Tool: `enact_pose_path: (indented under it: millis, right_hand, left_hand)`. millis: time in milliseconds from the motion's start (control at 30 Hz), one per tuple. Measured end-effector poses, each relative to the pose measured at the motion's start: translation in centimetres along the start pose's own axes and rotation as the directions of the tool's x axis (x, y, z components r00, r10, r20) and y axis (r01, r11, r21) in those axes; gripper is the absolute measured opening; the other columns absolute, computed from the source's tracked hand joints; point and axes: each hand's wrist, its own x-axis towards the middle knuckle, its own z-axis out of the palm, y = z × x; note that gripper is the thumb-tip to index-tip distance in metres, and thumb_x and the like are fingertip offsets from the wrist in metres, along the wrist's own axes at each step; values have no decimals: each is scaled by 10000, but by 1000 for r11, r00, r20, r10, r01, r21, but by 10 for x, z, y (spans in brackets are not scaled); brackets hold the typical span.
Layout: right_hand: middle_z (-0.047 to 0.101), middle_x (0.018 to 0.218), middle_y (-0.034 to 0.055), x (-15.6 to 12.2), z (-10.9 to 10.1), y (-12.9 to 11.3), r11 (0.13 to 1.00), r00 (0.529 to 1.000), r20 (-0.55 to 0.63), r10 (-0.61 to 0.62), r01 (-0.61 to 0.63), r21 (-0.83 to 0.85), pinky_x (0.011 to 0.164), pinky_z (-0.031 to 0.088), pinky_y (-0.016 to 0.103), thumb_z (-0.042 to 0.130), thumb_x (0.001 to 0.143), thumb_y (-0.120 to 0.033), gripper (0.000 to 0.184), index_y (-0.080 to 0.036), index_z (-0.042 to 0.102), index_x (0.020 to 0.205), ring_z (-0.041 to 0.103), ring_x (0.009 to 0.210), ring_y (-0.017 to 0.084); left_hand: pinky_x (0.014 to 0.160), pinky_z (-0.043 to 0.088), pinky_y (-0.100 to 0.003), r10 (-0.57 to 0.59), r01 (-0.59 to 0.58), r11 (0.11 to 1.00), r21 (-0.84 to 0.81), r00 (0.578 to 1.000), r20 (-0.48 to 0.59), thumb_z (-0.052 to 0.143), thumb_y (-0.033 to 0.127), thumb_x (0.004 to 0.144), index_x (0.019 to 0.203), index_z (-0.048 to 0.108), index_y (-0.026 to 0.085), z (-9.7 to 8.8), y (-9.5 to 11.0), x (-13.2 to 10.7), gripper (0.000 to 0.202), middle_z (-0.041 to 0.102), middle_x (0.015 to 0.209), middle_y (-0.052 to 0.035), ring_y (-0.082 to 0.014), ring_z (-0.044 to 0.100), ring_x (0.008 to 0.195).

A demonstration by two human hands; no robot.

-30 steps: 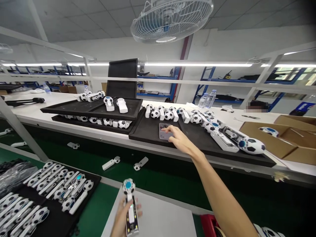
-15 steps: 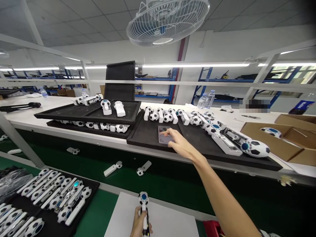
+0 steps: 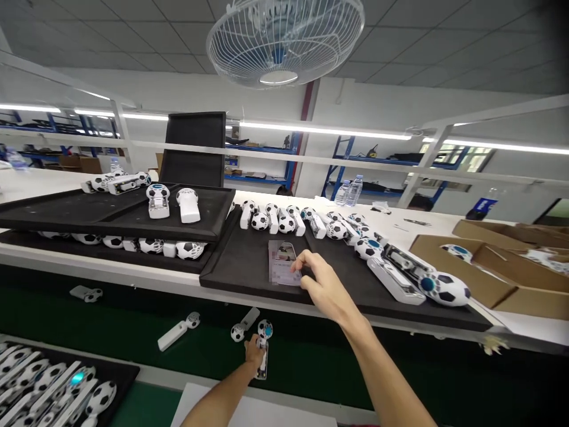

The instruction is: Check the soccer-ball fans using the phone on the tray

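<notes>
My left hand (image 3: pixel 254 351) is closed around a white handheld device (image 3: pixel 264 362) with a soccer-ball-patterned head. The head has a blue round centre, and the handle shows an open inner side. This hand is low, in front of the bench edge, beside another device (image 3: pixel 244 324) on the green surface below. My right hand (image 3: pixel 322 281) is over the black tray (image 3: pixel 240 267), its index finger and thumb apart at the right edge of a phone (image 3: pixel 284 263). The phone lies flat with its screen lit; part of it is blurred out. Its other fingers are curled.
Several similar devices line the back of the tray, and two larger ones (image 3: pixel 398 281) lie at its right. Stacked black trays (image 3: pixel 111 219) stand left. Cardboard boxes (image 3: pixel 466 270) are at the right, bottles (image 3: pixel 354 190) behind. More devices fill a lower-left tray (image 3: pixel 120 379). A fan (image 3: pixel 284 44) hangs overhead.
My left hand has lifted the device up and forward towards the bench edge. My right hand has shifted from over the phone's screen to its right edge. The view has turned right.
</notes>
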Motion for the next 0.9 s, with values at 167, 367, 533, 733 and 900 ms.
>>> enact_pose_path:
  millis: [167, 367, 533, 733, 900]
  right_hand:
    - [618, 1130, 37, -2, 0, -1, 997, 1000, 1, -1, 1, 74, 985, 400, 464, 428, 724, -130, 238, -265, 449, 919, 529, 1158, 250]
    - [532, 1421, 6, 1, 3, -14, 995, 981, 195, 24, -5, -101, 1104, 336, 496, 432, 777, -119, 282, -294, 445, 998, 321, 1437, 242]
    - [510, 1468, 23, 5, 5, -11, 992, 971, 240, -3, 32, -118, 1148, 309, 506, 432, 778, -117, 314, -298, 447, 1034, 227, 1508, 235]
    - [524, 1469, 41, 6, 8, -9, 994, 954, 299, -5, 39, -107, 1151, 298, 554, 446, 767, -116, 324, -294, 475, 1036, 196, 1525, 264]
    - [586, 1360, 33, 3, 7, -5, 999, 990, 141, -19, 24, -34, 1109, 354, 495, 442, 749, -108, 319, -292, 477, 1008, 328, 1454, 260]
  left_hand:
    - [945, 542, -448, 47, -48, 990, 134, 999, 9, 624, 359, 915, 1234, 594, 182, 15, -11, 16, 366, 627, 1260, -87, -223, 630, 1084]
    - [1033, 483, -503, 153, -136, 922, 362, 988, -19, 606, 343, 924, 1255, 594, 173, 23, -19, 10, 373, 627, 1285, -97, -256, 590, 1193]
    - [1212, 227, -561, 313, -251, 812, 527, 949, -30, 536, 261, 939, 1351, 545, 182, -7, -19, 18, 419, 402, 1565, -123, -323, 301, 1474]
    - [1131, 353, -607, 175, -159, 788, 595, 984, 31, 674, 274, 860, 1492, 390, 235, -43, -25, 44, 694, 366, 1583, -145, -366, 412, 1393]
    - [1048, 471, -532, 189, -211, 838, 504, 977, 96, 648, 346, 892, 1418, 468, 211, -44, -6, 44, 571, 556, 1393, -118, -293, 548, 1256]
